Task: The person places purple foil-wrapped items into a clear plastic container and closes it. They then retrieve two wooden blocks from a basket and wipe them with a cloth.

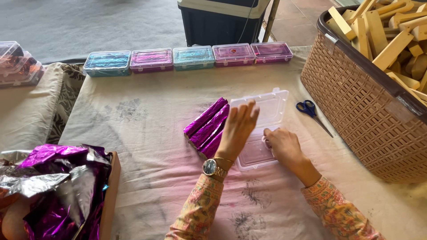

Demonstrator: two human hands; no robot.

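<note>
A clear plastic box (265, 111) lies open on the cloth-covered table (147, 133), lid hinged back. My left hand (238, 129), with a wristwatch, hovers flat over the box's left edge, fingers spread, beside three purple foil-wrapped bars (208, 126) lying side by side. My right hand (282, 144) rests on the box's lower tray, fingers bent against its rim. Neither hand grips anything that I can see.
Several closed clear boxes with blue and pink contents (191, 58) line the far edge. Blue-handled scissors (311, 111) lie right of the open box. A woven basket of wooden blocks (369, 102) stands at right. Crumpled purple and silver foil (58, 186) fills a box at lower left.
</note>
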